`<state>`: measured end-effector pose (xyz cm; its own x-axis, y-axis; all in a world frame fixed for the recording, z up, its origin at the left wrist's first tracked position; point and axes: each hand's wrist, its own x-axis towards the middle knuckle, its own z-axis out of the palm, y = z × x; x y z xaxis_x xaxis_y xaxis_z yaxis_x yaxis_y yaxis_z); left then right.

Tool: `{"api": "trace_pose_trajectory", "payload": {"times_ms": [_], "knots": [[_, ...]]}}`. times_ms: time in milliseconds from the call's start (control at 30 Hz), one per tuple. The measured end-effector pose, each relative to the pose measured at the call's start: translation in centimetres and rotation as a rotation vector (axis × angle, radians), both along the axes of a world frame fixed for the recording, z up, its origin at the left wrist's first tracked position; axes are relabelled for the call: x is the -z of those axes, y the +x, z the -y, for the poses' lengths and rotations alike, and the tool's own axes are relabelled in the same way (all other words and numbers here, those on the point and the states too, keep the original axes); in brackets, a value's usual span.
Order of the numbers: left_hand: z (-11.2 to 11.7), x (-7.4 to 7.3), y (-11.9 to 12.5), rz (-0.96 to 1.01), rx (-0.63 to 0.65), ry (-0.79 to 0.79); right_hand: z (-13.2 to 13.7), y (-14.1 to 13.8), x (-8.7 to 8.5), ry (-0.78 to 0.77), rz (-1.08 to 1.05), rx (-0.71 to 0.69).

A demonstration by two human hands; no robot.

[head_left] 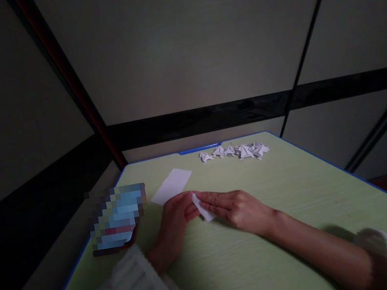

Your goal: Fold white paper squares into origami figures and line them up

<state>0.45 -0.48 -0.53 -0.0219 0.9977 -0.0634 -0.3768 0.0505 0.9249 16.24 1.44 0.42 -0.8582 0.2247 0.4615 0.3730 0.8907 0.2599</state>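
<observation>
Between my two hands, low over the table, is a small folded piece of white paper (204, 211). My left hand (176, 217) curls in from the left, its fingertips closed at the paper's upper left edge. From the right, my right hand (239, 209) presses its fingers together on the paper's right side, covering part of it. Just beyond my left hand lies a flat white paper sheet (172, 185). Toward the back sits a row of several folded white paper figures (245, 151), some bunched together on the right.
The light green table (290, 257) has a blue rim. A device with a blurred-out screen (120, 219) lies near the left edge. Behind the table stand pale panels (180, 43) with a dark band across them.
</observation>
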Motion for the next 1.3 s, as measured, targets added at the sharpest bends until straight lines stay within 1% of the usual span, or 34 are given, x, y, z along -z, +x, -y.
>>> {"api": "trace_pose_trajectory", "payload": {"times_ms": [100,200,300,467,667,767,833,933,1033,1100,1167,1233,1300], "knots": [[0.1,0.0,0.0,-0.090,0.013,0.045,0.0,0.0,0.0,-0.010,0.002,-0.007],[0.1,0.2,0.0,-0.120,0.002,0.054,0.1,0.0,0.0,-0.033,-0.002,-0.021],[0.1,0.2,-0.1,-0.120,-0.001,0.041,0.1,0.0,0.1,-0.046,-0.009,-0.036],[0.1,0.3,-0.2,-0.118,-0.007,0.056,0.0,0.0,0.2,-0.025,0.003,-0.027],[0.1,0.2,-0.1,-0.074,-0.010,0.053,0.0,0.0,0.2,-0.017,0.005,-0.031],[0.1,0.1,-0.1,-0.056,-0.026,0.040,0.0,-0.1,0.3,-0.044,-0.012,-0.045],[0.1,-0.1,-0.1,-0.071,-0.062,0.037,0.0,-0.2,0.3,-0.095,-0.033,-0.059],[0.0,-0.3,-0.3,-0.182,-0.127,0.072,0.2,-0.3,0.1,-0.265,-0.107,-0.106],[-0.1,-0.4,-0.4,-0.338,-0.142,0.123,0.4,-0.6,-0.3,-0.547,-0.317,-0.119],[-0.1,-0.5,-0.4,-0.417,-0.126,0.147,0.5,-0.8,-0.5,-0.751,-0.499,-0.050],[-0.1,-0.4,-0.3,-0.463,-0.120,0.157,0.6,-1.0,-0.4,-0.923,-0.637,0.063],[0.0,-0.3,-0.1,-0.486,-0.116,0.161,0.6,-1.3,-0.2,-1.072,-0.691,0.138],[0.1,-0.2,0.0,-0.502,-0.097,0.170,0.5,-1.4,0.2,-1.214,-0.687,0.137]]}}
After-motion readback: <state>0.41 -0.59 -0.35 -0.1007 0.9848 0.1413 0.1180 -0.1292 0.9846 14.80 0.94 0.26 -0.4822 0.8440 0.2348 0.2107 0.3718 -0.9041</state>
